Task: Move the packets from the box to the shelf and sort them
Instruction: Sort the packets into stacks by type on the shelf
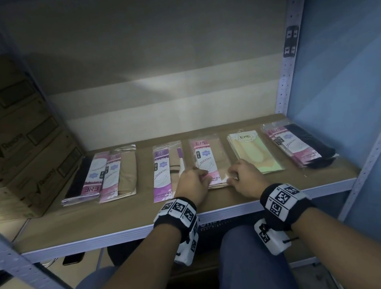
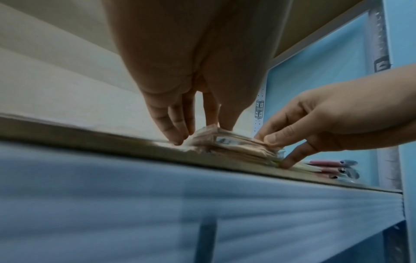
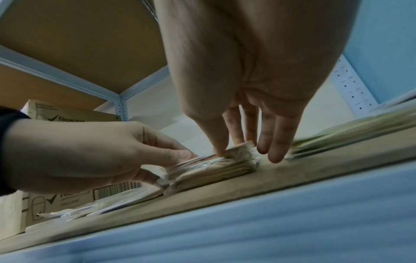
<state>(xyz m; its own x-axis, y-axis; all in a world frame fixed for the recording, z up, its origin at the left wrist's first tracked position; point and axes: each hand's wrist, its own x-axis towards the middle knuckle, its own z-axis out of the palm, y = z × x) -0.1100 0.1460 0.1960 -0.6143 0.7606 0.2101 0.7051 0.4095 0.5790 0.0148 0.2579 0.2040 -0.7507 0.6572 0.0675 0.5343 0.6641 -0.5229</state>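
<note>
Both grips, left hand (image 1: 191, 185) and right hand (image 1: 246, 178), pinch the middle stack (image 1: 208, 161)'s near end; beside it, four more piles lie sorted on the shelf (image 1: 219, 210), apparently nearly done.

On the shelf (image 1: 218, 208) lie six groups of packets: black (image 1: 83, 179) and beige (image 1: 120, 177) at the left, then striped (image 1: 167, 170), a beige stack (image 1: 207, 159), a yellow stack (image 1: 253, 152) and a black stack (image 1: 301, 145). How many packets each stack has I cannot tell. There are two hands, left (image 1: 191, 183) and right (image 1: 247, 176), and one carton (image 1: 5, 137).
</note>
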